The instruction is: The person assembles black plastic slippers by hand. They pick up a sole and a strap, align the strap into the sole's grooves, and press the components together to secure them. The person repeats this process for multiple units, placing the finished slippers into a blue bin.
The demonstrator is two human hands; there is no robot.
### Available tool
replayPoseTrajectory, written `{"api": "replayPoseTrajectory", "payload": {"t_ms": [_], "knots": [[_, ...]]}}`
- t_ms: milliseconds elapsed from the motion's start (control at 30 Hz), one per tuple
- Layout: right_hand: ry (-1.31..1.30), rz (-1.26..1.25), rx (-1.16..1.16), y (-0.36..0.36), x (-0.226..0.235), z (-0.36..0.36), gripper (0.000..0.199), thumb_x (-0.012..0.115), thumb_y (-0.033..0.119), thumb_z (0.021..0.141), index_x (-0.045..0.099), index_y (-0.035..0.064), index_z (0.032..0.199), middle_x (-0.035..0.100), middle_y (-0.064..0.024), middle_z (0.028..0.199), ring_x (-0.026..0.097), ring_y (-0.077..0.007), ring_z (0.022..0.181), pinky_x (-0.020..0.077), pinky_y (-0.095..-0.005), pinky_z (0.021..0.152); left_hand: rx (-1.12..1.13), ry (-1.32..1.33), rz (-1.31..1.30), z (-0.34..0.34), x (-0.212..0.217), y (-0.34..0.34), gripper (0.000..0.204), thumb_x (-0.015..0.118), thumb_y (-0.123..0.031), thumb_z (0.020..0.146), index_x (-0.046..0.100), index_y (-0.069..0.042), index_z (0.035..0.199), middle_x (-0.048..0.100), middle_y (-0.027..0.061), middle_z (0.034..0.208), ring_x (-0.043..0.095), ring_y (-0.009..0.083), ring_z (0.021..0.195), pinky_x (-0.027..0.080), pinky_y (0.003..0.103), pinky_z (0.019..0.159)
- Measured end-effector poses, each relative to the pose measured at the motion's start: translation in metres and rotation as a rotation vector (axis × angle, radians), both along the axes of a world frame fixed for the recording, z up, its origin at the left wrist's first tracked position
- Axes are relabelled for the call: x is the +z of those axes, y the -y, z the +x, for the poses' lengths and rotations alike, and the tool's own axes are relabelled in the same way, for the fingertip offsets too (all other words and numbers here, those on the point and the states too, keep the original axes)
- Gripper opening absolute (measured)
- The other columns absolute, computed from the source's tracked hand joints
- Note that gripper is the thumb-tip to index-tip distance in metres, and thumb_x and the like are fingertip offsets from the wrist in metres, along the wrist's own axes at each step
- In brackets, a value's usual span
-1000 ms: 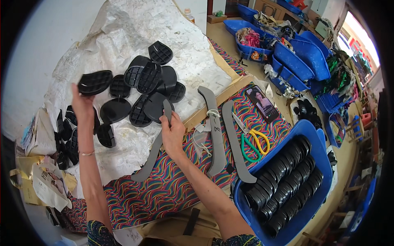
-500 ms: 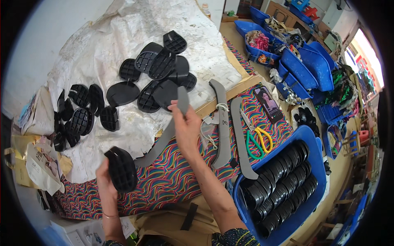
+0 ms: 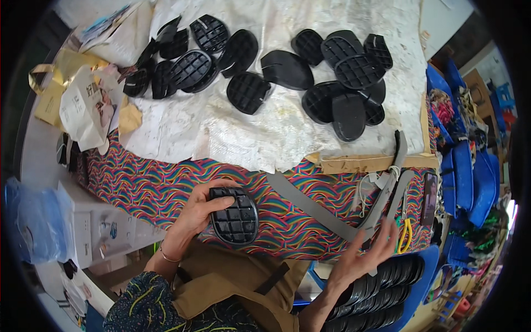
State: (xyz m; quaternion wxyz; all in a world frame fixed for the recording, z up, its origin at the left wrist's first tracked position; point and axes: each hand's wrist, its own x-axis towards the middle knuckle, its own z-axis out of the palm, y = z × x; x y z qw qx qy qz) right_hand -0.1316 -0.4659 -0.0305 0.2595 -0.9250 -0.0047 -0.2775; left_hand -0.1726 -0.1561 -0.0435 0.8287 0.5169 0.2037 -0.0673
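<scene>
My left hand (image 3: 196, 213) grips a black rubber heel piece (image 3: 234, 217) with a square grid pattern, held over the near edge of the table. My right hand (image 3: 366, 255) rests with fingers spread on the lower end of a long grey strip (image 3: 315, 205) that lies on the colourful wavy cloth (image 3: 149, 185). More grey strips (image 3: 394, 182) lie beside it. Several more black heel pieces (image 3: 343, 72) are spread on a white sheet (image 3: 243, 133) farther back.
A blue bin (image 3: 387, 299) with rows of black rubber pieces stands at the lower right. Yellow-handled scissors (image 3: 406, 235) and a dark phone (image 3: 428, 199) lie on the cloth at the right. Paper bags (image 3: 86, 108) are at the left, blue crates (image 3: 470, 166) at the far right.
My left hand brought a black heel piece from the pile down to the table's near edge. My right hand slid down the grey strip toward the blue bin. The view swung left.
</scene>
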Motion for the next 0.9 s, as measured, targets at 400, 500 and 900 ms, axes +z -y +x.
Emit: {"api": "replayPoseTrajectory", "payload": {"t_ms": [400, 500, 900], "knots": [[-0.437, -0.022, 0.6, -0.084, -0.016, 0.016, 0.052, 0.078, 0.002, 0.077, 0.055, 0.0031, 0.123, 0.063, -0.016, 0.102, 0.063, -0.0345, 0.094, 0.0488, -0.0449, 0.081, -0.163, 0.178, 0.29, -0.003, -0.002, 0.006, 0.032, 0.07, -0.008, 0.089, 0.068, -0.001, 0.12, 0.07, 0.0051, 0.11, 0.064, 0.0124, 0.102, 0.05, 0.028, 0.092], [-0.529, 0.114, 0.499, -0.084, -0.009, 0.004, 0.046, 0.076, -0.002, 0.078, 0.056, -0.0014, 0.119, 0.065, -0.0126, 0.092, 0.066, -0.0273, 0.081, 0.0514, -0.0388, 0.072, -0.166, 0.187, 0.271, 0.001, -0.005, 0.005, 0.032, 0.07, -0.009, 0.09, 0.067, 0.0, 0.121, 0.07, 0.0049, 0.11, 0.064, 0.0115, 0.102, 0.051, 0.028, 0.092], [-0.596, 0.557, 0.437, -0.076, -0.03, 0.002, 0.022, 0.062, 0.003, 0.093, 0.066, -0.0015, 0.115, 0.06, 0.0014, 0.077, 0.047, -0.0022, 0.057, 0.0325, -0.0194, 0.048, -0.277, 0.059, 0.109, 0.02, -0.019, 0.021, 0.026, 0.067, -0.004, 0.089, 0.068, 0.002, 0.115, 0.071, 0.0026, 0.099, 0.063, 0.0082, 0.091, 0.051, 0.026, 0.081]]}}
